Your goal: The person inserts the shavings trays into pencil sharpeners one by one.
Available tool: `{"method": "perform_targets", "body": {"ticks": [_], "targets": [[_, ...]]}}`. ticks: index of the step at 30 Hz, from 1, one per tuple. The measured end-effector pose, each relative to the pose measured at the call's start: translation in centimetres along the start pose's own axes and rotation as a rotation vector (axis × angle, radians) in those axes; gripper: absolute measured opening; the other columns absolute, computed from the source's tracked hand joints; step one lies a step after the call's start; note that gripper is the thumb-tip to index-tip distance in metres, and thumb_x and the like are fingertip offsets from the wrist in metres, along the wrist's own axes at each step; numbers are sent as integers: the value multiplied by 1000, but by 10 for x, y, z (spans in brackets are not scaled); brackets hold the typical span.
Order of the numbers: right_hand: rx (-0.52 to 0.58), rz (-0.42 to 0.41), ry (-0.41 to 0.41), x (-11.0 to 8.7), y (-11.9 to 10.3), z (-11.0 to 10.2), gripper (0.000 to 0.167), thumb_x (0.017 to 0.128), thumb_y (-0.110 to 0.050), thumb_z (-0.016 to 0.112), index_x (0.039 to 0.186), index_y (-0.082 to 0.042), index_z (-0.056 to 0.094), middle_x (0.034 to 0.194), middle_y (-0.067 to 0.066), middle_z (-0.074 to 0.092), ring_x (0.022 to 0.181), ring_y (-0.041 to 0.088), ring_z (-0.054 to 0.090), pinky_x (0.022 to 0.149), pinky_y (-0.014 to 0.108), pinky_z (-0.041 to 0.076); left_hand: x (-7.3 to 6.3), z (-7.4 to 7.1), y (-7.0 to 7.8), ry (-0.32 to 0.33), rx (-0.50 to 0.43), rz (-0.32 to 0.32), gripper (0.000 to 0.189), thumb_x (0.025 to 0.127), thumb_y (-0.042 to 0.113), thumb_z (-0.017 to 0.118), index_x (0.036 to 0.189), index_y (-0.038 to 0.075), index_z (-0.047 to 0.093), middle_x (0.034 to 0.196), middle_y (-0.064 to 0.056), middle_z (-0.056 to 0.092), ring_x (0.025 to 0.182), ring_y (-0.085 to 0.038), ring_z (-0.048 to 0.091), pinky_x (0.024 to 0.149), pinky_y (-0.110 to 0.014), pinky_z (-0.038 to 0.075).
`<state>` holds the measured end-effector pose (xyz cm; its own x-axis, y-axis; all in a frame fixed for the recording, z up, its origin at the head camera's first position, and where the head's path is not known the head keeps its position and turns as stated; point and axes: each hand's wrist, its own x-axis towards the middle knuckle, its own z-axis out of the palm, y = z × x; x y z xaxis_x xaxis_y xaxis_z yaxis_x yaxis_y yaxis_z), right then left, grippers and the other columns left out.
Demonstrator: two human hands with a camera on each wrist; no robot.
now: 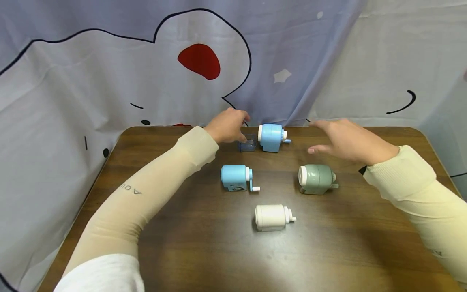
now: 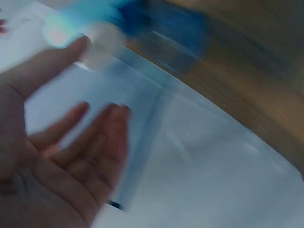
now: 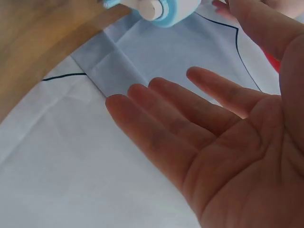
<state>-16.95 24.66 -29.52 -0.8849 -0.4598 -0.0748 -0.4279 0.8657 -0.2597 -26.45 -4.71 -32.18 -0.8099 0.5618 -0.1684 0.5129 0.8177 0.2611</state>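
Note:
My left hand [image 1: 227, 126] is over the back of the table with its fingers relaxed and holding nothing. Its thumb overlaps a small see-through blue plastic bin [image 1: 249, 143] in the head view. Just right of that bin stands a blue crank pencil sharpener [image 1: 270, 138], its handle pointing right. In the left wrist view, the bin [image 2: 178, 31] looks blurred, beyond the spread thumb and fingers. My right hand [image 1: 343, 140] hovers to the right of the blue sharpener, palm inward, fingers extended and nothing in them. Behind those fingers, the right wrist view shows the sharpener's crank end [image 3: 159, 9].
A green pencil sharpener [image 1: 317, 179] stands below the right hand. Nearer the middle are a light blue sharpener [image 1: 235, 177] with a printed front and a white sharpener [image 1: 270, 217]. A patterned curtain [image 1: 292, 61] hangs right behind the wooden table's [image 1: 204, 259] back edge.

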Motion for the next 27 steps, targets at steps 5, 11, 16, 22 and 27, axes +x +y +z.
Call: {"method": "perform_targets", "body": {"ticks": [5,11,16,22,27], "targets": [[-32,-13,-41,25,-4,-7,74,91,-34,75,143,8,45,133,31,57,118,51,56,100,61,42,13,14,-39,-82,52,15,86,81,35,86,149,1,45,149,-16,47,138,-31,43,113,-41,35],[-40,2,-122,51,-9,-7,75,91,-34,75,145,7,43,135,32,55,123,50,52,104,59,40,17,37,-55,-92,0,18,103,78,45,86,155,2,32,157,-17,35,145,-32,34,117,-43,29],[-29,-8,-151,70,-9,-6,76,92,-35,75,145,8,43,137,32,54,127,49,50,107,57,38,17,55,-51,-79,-31,27,102,78,43,87,155,4,33,152,-16,41,137,-30,43,113,-43,35],[-26,0,-167,87,-13,-7,74,90,-27,76,146,8,42,135,31,56,127,49,50,108,56,37,20,66,-53,-38,-81,27,96,76,35,90,151,3,39,147,-14,48,133,-27,46,112,-38,36],[-20,6,-192,97,-18,-8,74,89,-26,77,147,6,42,136,29,56,127,47,51,108,55,38,20,71,-60,-18,-155,23,83,75,30,90,142,2,49,135,-12,57,115,-24,56,102,-35,44]]}}
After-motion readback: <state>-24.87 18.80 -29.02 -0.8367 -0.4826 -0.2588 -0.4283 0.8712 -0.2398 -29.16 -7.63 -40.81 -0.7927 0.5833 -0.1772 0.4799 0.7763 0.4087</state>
